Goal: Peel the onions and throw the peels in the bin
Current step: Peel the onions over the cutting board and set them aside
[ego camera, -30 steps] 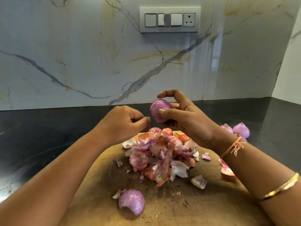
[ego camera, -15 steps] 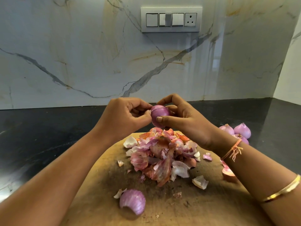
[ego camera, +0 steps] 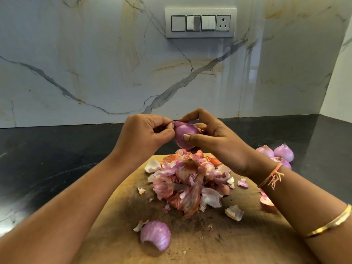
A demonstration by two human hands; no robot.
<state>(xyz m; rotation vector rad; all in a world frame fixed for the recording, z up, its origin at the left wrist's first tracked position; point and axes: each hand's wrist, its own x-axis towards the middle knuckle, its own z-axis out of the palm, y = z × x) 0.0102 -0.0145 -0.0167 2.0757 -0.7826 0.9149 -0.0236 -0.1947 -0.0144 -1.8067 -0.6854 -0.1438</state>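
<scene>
Gripping a purple onion (ego camera: 183, 134) in the right hand (ego camera: 215, 141), thumb laid across its near face and fingers curled over its far side, in the air above the far edge of the wooden board (ego camera: 238, 235). Pinching the onion's upper left rim with the left hand (ego camera: 142, 138), thumb and curled fingers closed on the skin there. Both hands on the onion, clear of the board's surface.

Heaped on the far half of the board, directly below the hands: a pile of peels (ego camera: 190, 181), pink, white and orange. Loose on the board to the right of that heap: 1 white scrap (ego camera: 234, 212). Lying close to the board's near edge, left of its middle: 1 hollow onion shell (ego camera: 155, 238), purple and striped. Half hidden by the right forearm at the board's right edge: 1 pinkish piece (ego camera: 265, 200).

Resting just off the board's far right corner, on the black counter (ego camera: 57, 149): 3 pale purple onions (ego camera: 274, 152), touching one another, 1 partly behind the wrist. Rising beyond the board's far edge: a marble wall (ego camera: 95, 63) with a switch panel (ego camera: 201, 23) high up. Worn on the right arm, over the board's right side: an orange thread (ego camera: 272, 177) at the wrist and 1 gold bangle (ego camera: 331, 223) further up.
</scene>
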